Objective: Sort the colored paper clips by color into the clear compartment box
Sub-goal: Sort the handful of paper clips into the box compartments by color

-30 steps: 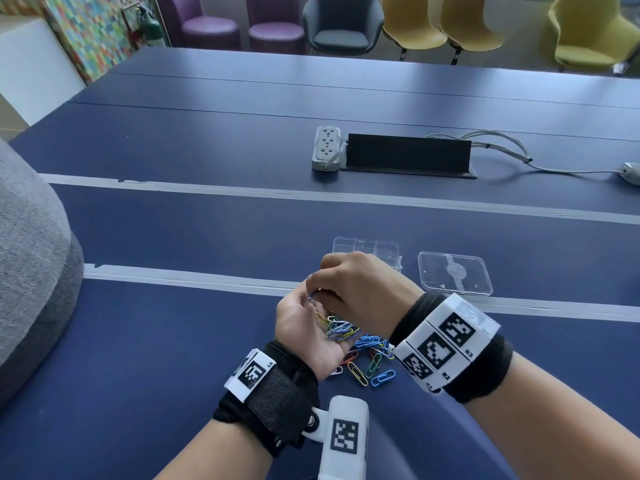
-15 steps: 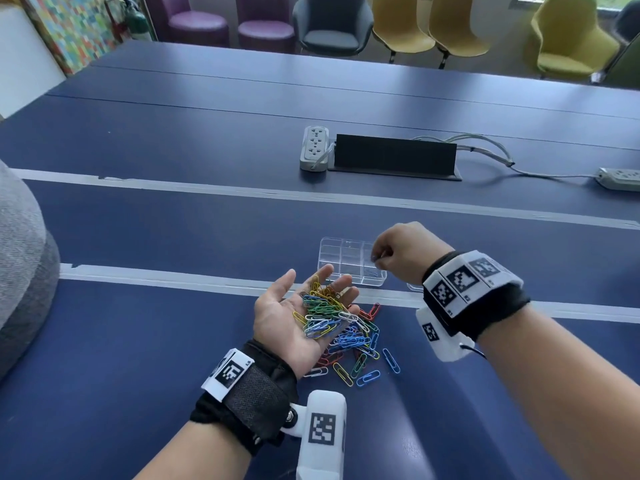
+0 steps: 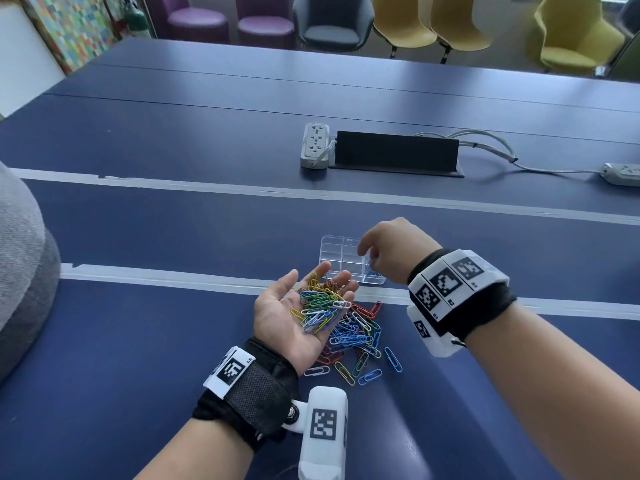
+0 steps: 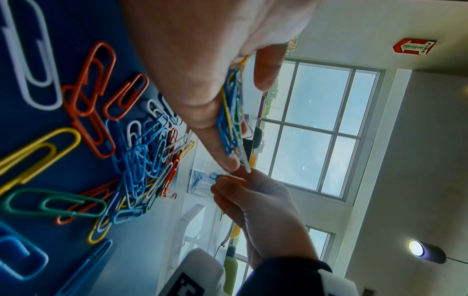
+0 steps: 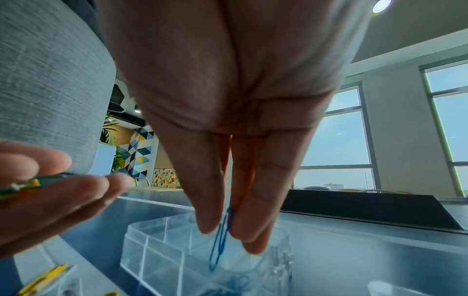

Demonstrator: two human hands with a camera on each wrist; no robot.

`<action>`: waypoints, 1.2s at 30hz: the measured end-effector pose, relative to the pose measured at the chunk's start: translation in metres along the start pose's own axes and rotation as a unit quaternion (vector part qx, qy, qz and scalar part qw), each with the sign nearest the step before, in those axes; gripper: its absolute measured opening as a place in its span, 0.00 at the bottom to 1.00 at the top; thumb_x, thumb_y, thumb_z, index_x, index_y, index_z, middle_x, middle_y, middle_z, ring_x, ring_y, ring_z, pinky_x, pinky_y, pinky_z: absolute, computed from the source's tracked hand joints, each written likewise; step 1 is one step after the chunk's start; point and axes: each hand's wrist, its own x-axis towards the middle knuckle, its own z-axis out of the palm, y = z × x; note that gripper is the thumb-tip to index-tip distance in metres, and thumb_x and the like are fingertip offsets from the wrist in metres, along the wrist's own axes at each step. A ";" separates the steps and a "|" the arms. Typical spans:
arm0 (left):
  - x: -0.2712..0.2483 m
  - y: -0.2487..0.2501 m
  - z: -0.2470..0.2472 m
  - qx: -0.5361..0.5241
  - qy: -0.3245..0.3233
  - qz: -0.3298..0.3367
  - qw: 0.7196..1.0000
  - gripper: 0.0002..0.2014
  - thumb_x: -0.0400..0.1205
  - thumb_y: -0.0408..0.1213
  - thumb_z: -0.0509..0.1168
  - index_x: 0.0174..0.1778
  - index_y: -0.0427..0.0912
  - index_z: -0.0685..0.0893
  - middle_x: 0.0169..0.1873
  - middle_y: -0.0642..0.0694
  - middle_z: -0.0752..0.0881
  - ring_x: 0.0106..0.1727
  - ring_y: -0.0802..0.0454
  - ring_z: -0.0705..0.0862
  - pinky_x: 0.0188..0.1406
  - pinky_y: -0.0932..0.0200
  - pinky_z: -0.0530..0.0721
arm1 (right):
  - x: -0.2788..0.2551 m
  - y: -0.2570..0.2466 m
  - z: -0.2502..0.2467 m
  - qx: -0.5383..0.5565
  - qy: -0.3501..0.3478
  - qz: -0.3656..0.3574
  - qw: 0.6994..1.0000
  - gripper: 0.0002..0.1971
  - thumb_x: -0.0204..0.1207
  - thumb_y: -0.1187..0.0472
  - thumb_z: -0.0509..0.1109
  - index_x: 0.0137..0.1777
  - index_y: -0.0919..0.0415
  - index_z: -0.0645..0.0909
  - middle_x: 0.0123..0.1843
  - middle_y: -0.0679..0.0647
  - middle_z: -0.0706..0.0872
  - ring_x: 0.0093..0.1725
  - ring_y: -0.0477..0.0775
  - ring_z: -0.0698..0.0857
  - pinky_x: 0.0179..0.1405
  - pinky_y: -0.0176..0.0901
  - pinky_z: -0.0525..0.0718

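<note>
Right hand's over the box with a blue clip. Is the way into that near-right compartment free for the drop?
Probably yes. The right hand pinches the blue clip right above the open box, its tip already dipping into the compartment with other blue clips. The left hand, cupping clips, sits nearer and clear.

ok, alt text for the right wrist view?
Right hand pinches a blue paper clip above the clear compartment box, over a compartment already holding blue clips. The left hand, carrying mixed clips, shows at left.

Clip pile (image 3: 356,336) on table (image 3: 138,341) btwn my hands; compartment box (image 3: 341,252) just behind it, power strip (image 3: 314,144) farther back.
</note>
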 end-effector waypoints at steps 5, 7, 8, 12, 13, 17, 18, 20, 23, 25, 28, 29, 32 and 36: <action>-0.002 -0.002 0.000 -0.005 0.001 0.005 1.000 0.20 0.84 0.42 0.51 0.61 0.33 0.81 0.55 0.28 0.85 0.59 0.30 0.84 0.53 0.39 0.84 | -0.013 -0.008 -0.006 0.039 0.048 -0.026 0.998 0.13 0.75 0.66 0.64 0.53 0.53 0.87 0.52 0.56 0.89 0.49 0.56 0.86 0.50 0.41 0.82; -0.003 -0.001 -0.001 -0.002 0.004 0.010 1.000 0.20 0.84 0.43 0.50 0.61 0.34 0.81 0.56 0.30 0.86 0.59 0.32 0.84 0.55 0.38 0.84 | -0.025 -0.017 -0.012 0.099 0.086 -0.062 0.989 0.11 0.74 0.66 0.67 0.49 0.55 0.89 0.46 0.54 0.91 0.43 0.47 0.87 0.49 0.38 0.83; -0.003 -0.001 -0.002 -0.004 0.005 0.015 1.000 0.20 0.84 0.43 0.50 0.60 0.34 0.81 0.55 0.30 0.86 0.58 0.32 0.84 0.55 0.38 0.83 | -0.033 -0.023 -0.016 0.130 0.085 -0.087 0.984 0.09 0.73 0.65 0.68 0.46 0.55 0.89 0.42 0.52 0.91 0.36 0.39 0.85 0.44 0.35 0.83; -0.001 0.001 -0.003 0.009 0.008 0.041 0.999 0.21 0.84 0.44 0.50 0.58 0.36 0.84 0.46 0.36 0.89 0.45 0.38 0.89 0.47 0.45 0.86 | -0.056 -0.040 -0.017 0.100 -0.021 -0.136 0.985 0.08 0.67 0.57 0.76 0.47 0.50 0.88 0.38 0.47 0.88 0.34 0.41 0.82 0.40 0.36 0.81; -0.001 0.001 -0.002 0.010 0.007 0.044 0.999 0.21 0.85 0.44 0.50 0.58 0.36 0.84 0.45 0.36 0.90 0.41 0.39 0.89 0.43 0.47 0.87 | -0.056 -0.042 -0.014 0.070 -0.031 -0.139 0.987 0.10 0.66 0.57 0.77 0.48 0.49 0.87 0.38 0.47 0.87 0.37 0.45 0.82 0.43 0.39 0.82; -0.003 0.001 0.002 0.009 0.004 0.041 0.999 0.21 0.85 0.44 0.49 0.56 0.36 0.84 0.43 0.35 0.89 0.41 0.38 0.89 0.44 0.48 0.85 | -0.053 -0.042 -0.009 0.076 -0.038 -0.142 0.986 0.12 0.64 0.62 0.77 0.47 0.50 0.88 0.36 0.47 0.87 0.37 0.47 0.83 0.45 0.41 0.82; -0.004 0.001 0.002 0.008 0.007 0.038 0.999 0.21 0.85 0.44 0.49 0.56 0.36 0.84 0.45 0.35 0.89 0.43 0.38 0.89 0.47 0.47 0.84 | -0.053 -0.042 -0.009 0.087 -0.036 -0.143 0.985 0.12 0.63 0.63 0.77 0.47 0.51 0.88 0.35 0.46 0.86 0.37 0.47 0.83 0.44 0.40 0.82; -0.005 0.001 0.003 0.006 0.011 0.028 1.000 0.21 0.84 0.44 0.50 0.60 0.36 0.83 0.53 0.34 0.88 0.52 0.36 0.86 0.53 0.42 0.83 | -0.053 -0.041 -0.011 0.111 -0.016 -0.145 0.983 0.13 0.64 0.66 0.76 0.47 0.52 0.88 0.34 0.46 0.85 0.35 0.47 0.83 0.42 0.39 0.82; -0.006 -0.002 0.006 -0.009 0.011 0.016 1.000 0.22 0.85 0.43 0.50 0.64 0.34 0.82 0.59 0.32 0.86 0.57 0.33 0.84 0.48 0.33 0.85 | -0.052 -0.040 -0.011 0.169 0.015 -0.143 0.975 0.13 0.66 0.69 0.74 0.47 0.54 0.89 0.34 0.46 0.85 0.33 0.47 0.84 0.41 0.39 0.84; -0.007 -0.004 0.007 -0.018 0.012 0.017 1.000 0.21 0.85 0.42 0.50 0.62 0.33 0.82 0.55 0.30 0.87 0.54 0.32 0.85 0.45 0.31 0.86 | -0.051 -0.037 -0.009 0.198 0.041 -0.144 0.969 0.12 0.67 0.70 0.73 0.45 0.54 0.89 0.32 0.43 0.82 0.32 0.43 0.82 0.39 0.35 0.83; -0.007 -0.004 0.006 -0.028 0.005 0.023 0.999 0.21 0.85 0.42 0.51 0.63 0.32 0.81 0.54 0.29 0.87 0.59 0.31 0.84 0.52 0.31 0.83 | -0.052 -0.031 -0.010 0.225 0.081 -0.114 0.964 0.09 0.69 0.67 0.73 0.42 0.51 0.88 0.30 0.42 0.82 0.29 0.38 0.79 0.37 0.29 0.76; -0.008 -0.003 0.005 -0.029 0.004 0.028 0.999 0.21 0.85 0.41 0.51 0.62 0.33 0.82 0.54 0.29 0.87 0.60 0.32 0.84 0.55 0.32 0.82 | -0.052 -0.029 -0.009 0.213 0.086 -0.100 0.968 0.09 0.70 0.66 0.73 0.43 0.51 0.89 0.31 0.42 0.83 0.30 0.37 0.79 0.38 0.30 0.76; -0.006 -0.003 0.003 -0.015 0.004 0.045 0.999 0.20 0.84 0.41 0.52 0.60 0.34 0.83 0.51 0.30 0.88 0.49 0.35 0.89 0.62 0.37 0.79 | -0.054 -0.029 -0.006 0.171 0.062 -0.073 0.981 0.08 0.68 0.65 0.72 0.42 0.52 0.89 0.33 0.45 0.89 0.33 0.39 0.82 0.42 0.36 0.82; -0.004 -0.004 0.002 0.008 -0.006 0.045 0.999 0.19 0.83 0.42 0.51 0.58 0.38 0.83 0.47 0.33 0.90 0.44 0.38 0.90 0.51 0.44 0.86 | -0.055 -0.035 0.004 0.174 0.028 -0.059 0.983 0.07 0.62 0.66 0.72 0.36 0.53 0.87 0.42 0.50 0.92 0.43 0.50 0.89 0.49 0.47 0.87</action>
